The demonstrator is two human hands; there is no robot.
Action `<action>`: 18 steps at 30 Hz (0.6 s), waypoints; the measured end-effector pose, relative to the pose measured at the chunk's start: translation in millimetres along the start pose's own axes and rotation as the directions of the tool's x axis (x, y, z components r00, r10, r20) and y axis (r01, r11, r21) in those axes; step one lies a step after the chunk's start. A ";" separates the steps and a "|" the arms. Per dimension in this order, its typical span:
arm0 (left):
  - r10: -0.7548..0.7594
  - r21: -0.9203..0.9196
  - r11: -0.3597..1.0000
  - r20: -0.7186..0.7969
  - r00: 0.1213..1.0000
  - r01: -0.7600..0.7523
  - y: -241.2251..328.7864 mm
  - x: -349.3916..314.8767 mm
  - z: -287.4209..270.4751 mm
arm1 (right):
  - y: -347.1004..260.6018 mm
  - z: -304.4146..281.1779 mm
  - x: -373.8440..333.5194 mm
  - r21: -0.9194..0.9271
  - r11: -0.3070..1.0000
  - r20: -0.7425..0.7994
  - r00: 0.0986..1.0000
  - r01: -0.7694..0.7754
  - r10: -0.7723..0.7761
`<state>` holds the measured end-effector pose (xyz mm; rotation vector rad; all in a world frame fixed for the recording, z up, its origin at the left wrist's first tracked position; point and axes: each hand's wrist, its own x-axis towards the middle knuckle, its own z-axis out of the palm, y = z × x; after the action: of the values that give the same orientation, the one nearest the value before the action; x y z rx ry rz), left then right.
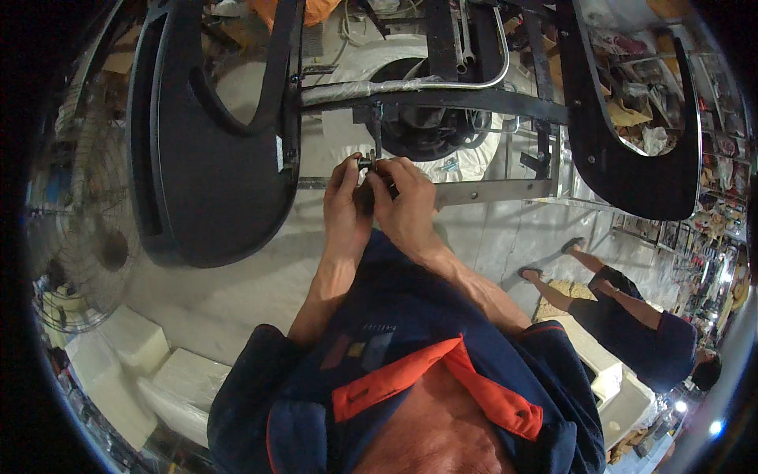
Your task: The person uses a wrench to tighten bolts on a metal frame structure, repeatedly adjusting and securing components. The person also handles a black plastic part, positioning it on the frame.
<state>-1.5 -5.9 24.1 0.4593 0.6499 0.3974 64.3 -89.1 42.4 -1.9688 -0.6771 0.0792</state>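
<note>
Pinching a small metal fitting (366, 163), left hand (346, 209) and right hand (408, 211) look mid-job: black frame (474, 99) apparently largely assembled, fitting seemingly unfinished.

A small dark fitting (365, 163), with what looks like a paler metallic part, sits pinched between the fingers (348, 170) of 2 hands; its finer shape is too small to tell. Just above it, 1 slim dark rod (378, 130) hangs roughly upright from the black crossbar (442, 99) of a frame, its lower end near the fitting. Whether the 2 touch cannot be told. The crossbar runs sideways between 2 black, rounded side panels (217, 178).
</note>
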 end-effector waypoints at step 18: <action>-0.123 -0.069 0.991 -0.114 0.986 0.116 0.2 4.1 -10.1 | -14.7 -6.6 12.6 -0.034 0.993 0.022 0.993 -0.112 0.113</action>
<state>-5.1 -0.8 15.1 0.3375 0.7744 0.3316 71.0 -83.3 60.9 -2.0401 -0.5858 0.1609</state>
